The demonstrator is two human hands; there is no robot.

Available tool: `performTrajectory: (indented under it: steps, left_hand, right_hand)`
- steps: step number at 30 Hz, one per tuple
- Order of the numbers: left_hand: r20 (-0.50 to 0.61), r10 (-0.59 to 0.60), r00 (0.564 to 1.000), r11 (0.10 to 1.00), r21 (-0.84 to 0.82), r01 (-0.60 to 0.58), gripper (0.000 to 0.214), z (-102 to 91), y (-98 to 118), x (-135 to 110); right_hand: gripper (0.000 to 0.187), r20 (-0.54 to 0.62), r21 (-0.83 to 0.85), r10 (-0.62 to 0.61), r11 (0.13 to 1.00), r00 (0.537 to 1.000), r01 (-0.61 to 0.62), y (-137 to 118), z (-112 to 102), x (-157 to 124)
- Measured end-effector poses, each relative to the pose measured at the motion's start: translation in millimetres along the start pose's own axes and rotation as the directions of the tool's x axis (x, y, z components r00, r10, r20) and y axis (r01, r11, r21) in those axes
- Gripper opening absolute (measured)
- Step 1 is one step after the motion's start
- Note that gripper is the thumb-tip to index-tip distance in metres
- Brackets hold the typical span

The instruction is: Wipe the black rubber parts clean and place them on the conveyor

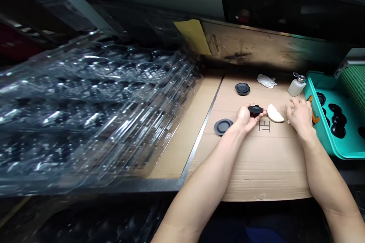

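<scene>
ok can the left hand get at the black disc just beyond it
Probably yes, but not straight away. The black disc lies close beyond the left hand, with only cardboard between them. That hand is holding a black round cap, though, so it would likely have to set that down first.

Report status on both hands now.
Left hand gripping black cap. Right hand open, near white pad. Teal tray just beyond right hand.
</scene>
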State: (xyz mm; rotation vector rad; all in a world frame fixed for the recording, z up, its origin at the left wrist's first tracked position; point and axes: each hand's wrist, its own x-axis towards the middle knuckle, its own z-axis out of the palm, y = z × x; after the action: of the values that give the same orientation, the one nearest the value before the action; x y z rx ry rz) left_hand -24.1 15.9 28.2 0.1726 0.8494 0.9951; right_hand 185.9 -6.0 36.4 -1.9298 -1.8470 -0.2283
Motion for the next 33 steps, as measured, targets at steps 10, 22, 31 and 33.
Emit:
performTrajectory:
  steps: [10,22,31,33]
  left_hand:
    - [0.14,0.1,0.985,0.995,-0.039,-0.096,0.043,-8.1,-4.6,2.8]
    - [0.189,0.205,0.96,0.978,-0.079,-0.193,0.029,-8.4,-24.2,14.7]
    - [0.148,0.211,0.966,0.977,-0.019,-0.21,0.025,-11.4,-23.9,18.2]
    - [0.138,0.258,0.956,0.964,0.028,-0.264,0.021,-12.2,-24.5,18.8]
  right_hand:
    - [0.036,0.307,0.071,-0.188,0.982,0.933,0.174,-35.2,8.1,-16.1]
    - [0.043,0.239,0.106,-0.169,0.983,0.956,0.148,-86.0,16.7,-41.0]
    - [0.042,0.272,-0.009,-0.112,0.993,0.956,0.119,-68.0,19.3,-26.6]
    - [0.041,0.25,-0.008,-0.09,0.995,0.964,0.094,-61.0,20.3,-24.0]
